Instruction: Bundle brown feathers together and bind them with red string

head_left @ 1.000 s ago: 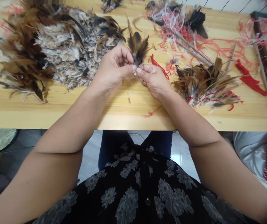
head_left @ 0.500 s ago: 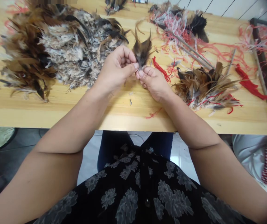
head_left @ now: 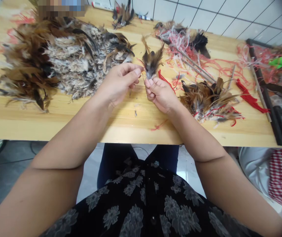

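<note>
A small brown and black feather bunch (head_left: 152, 61) points away from me, its base pinched in my right hand (head_left: 160, 92). Just left of it, my left hand (head_left: 122, 82) has thumb and forefinger pressed together near a thin red thread; what they grip is too small to make out. A large pile of brown and whitish feathers (head_left: 69, 59) lies to the left. Red threads (head_left: 165, 80) lie on the table behind my right hand, and a feather bundle with red ties (head_left: 205, 98) is to its right.
The wooden table (head_left: 131, 131) also bears pink and white strings (head_left: 180, 42), thin sticks (head_left: 197, 67), a red thread bundle (head_left: 251, 97) and a black-framed tray (head_left: 266, 95) at the right. Markers (head_left: 103, 6) and a small feather clump (head_left: 123, 16) lie at the back.
My left hand has moved slightly away from the feather bunch, which stays in my right hand. The camera view has shifted, showing more of the tray and the back wall.
</note>
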`<move>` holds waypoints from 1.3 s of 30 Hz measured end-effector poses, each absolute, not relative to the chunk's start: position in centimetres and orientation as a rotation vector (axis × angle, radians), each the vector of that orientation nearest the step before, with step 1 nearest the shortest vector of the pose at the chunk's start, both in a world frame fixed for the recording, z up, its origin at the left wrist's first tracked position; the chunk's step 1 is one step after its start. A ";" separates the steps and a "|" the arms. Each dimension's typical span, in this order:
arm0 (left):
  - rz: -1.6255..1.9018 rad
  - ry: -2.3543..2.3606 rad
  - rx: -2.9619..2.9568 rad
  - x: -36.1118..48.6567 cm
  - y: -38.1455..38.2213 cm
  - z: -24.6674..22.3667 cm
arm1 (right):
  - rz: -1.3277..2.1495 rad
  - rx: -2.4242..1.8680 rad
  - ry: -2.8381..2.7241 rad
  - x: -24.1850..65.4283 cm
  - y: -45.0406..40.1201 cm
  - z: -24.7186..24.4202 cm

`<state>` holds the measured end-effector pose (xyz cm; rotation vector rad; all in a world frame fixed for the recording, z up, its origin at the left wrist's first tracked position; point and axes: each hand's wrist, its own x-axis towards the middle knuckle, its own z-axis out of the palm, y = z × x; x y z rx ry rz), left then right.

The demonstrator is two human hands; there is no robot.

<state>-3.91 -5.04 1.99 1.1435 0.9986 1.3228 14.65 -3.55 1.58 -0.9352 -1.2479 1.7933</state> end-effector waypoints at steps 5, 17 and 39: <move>1.296 1.075 1.298 -4.0 -4.9 2.1 | 1.843 -0.901 -1.238 14.7 -3.8 1.8; 1.235 1.278 1.394 -4.9 -5.0 3.7 | 1.778 -0.949 -1.013 15.4 -3.2 2.8; 1.213 1.103 1.618 -4.0 -5.3 2.7 | 1.637 -1.036 -1.173 13.9 -4.3 2.5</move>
